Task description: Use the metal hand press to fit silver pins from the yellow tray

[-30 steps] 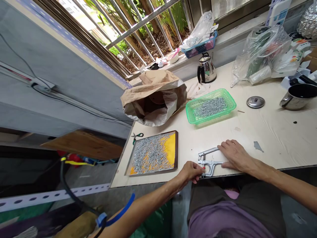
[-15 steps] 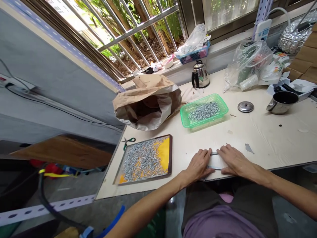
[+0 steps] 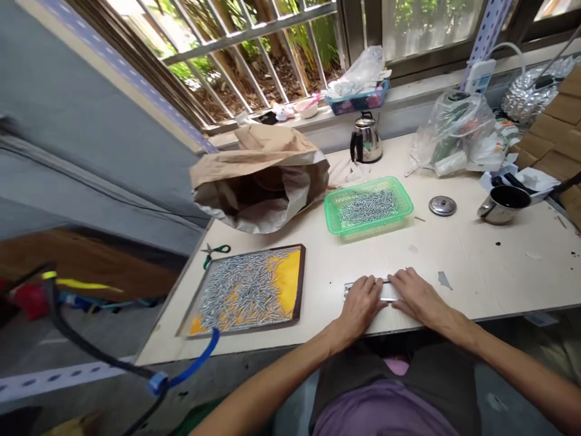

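On the table before me lies a flat, pale rectangular piece with shiny metal edges (image 3: 387, 292); its exact kind is unclear. My left hand (image 3: 362, 303) is closed over its left part, and its left end, with small dark marks, shows past the fingers. My right hand (image 3: 415, 298) is closed at its right end, which the hand hides. Left of my hands, a shallow tray (image 3: 297, 284) with a yellow bottom holds many small silvery metal pins (image 3: 245, 287). Beyond my hands stands a green plastic basket (image 3: 333, 224) with more such pins.
Scissors (image 3: 215, 249) lie behind the tray. A large brown paper bag (image 3: 254, 160) opens toward me. At the back stands a kettle (image 3: 367, 142); its lid-like metal disc (image 3: 442, 206) and a metal mug (image 3: 503, 204) are right. A grey scrap (image 3: 444, 280) lies near my right hand.
The view has turned slightly, so the table's things sit further left. The gap between my hands is a little narrower, and the piece's left end now shows beyond my left hand.
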A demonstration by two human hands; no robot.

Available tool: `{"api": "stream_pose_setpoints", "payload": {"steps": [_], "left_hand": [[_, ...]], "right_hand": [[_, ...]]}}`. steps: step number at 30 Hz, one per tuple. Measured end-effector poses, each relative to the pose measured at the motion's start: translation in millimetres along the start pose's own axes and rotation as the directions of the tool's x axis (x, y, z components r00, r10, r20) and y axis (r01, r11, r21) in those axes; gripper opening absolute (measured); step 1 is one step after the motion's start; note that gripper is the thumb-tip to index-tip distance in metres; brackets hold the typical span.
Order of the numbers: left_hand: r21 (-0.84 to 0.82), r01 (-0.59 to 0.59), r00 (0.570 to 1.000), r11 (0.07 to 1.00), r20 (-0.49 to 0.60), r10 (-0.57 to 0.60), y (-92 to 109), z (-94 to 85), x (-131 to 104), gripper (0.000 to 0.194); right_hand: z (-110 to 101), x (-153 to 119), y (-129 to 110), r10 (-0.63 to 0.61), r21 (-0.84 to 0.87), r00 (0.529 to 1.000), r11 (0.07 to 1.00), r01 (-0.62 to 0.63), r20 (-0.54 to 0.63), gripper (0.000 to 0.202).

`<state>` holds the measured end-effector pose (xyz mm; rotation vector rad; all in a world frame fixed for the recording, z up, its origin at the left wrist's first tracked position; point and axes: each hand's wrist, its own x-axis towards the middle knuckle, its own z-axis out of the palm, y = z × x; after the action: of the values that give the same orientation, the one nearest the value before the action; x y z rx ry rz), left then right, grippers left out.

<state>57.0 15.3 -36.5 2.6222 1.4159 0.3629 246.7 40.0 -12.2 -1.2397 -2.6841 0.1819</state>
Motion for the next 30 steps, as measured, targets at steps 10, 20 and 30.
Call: {"api": "stream_pose_setpoints", "payload": {"steps": [10, 20, 30], "left_hand": [[-0.132, -0.033, 0.993, 0.991, -0.117, 0.018, 49, 15.9, -40, 0.042], [-0.200, -0.003, 1.000, 0.980, 0.020, 0.007, 48, 21.4, -36, 0.044], [-0.068, -0.131, 0.991, 0.989, -0.029, 0.130, 39, 40.2, -28, 0.048]], "right_hand": [[-9, 37, 31, 0.055, 0.020, 0.993, 0.998, -0.057, 0.105, 0.014], [4, 70, -63, -0.528, 0.088, 0.838, 0.849, 0.521, 0.138, 0.010], [15, 91, -74, -0.426, 0.346, 0.836, 0.770, 0.536, -0.346, 0.020]]}}
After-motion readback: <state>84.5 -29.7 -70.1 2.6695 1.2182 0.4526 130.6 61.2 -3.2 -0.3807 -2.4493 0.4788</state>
